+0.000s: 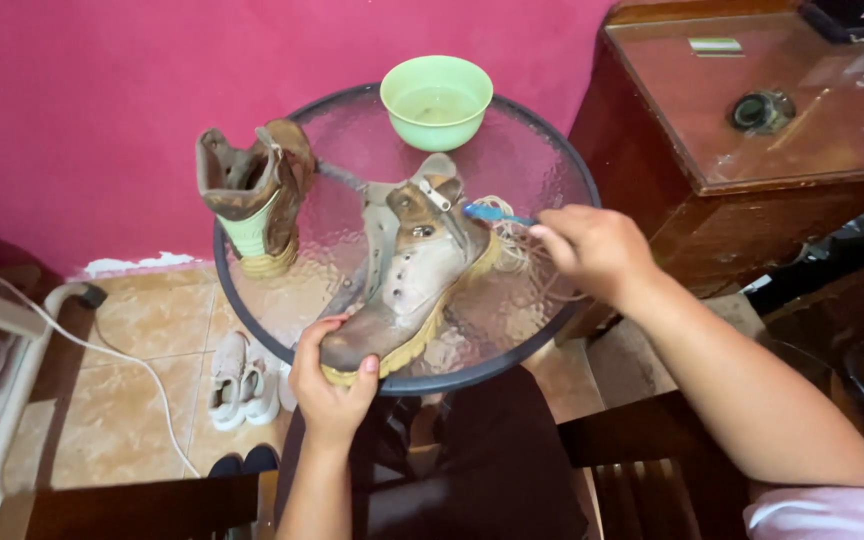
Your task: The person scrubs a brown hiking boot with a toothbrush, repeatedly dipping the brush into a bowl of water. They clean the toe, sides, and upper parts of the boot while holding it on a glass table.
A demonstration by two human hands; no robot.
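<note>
Left hand (330, 385) grip closed on toe of boot (407, 280), lying at round glass worktop (562, 160) front edge. Right hand (592, 245) pinches blue toothbrush (492, 212) at ankle. Risk: hard scrubbing pushes boot off edge; stray swing tips green bowl (437, 100).

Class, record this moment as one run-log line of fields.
left hand: holds boot toe | right hand: blue brush at boot ankle | table: second boot, green bowl

One small rectangular sticker label, green and white (716, 46), lies flat on the glossy brown wooden cabinet top (812, 150) at upper right. No packages, signs or screens visible.
</note>
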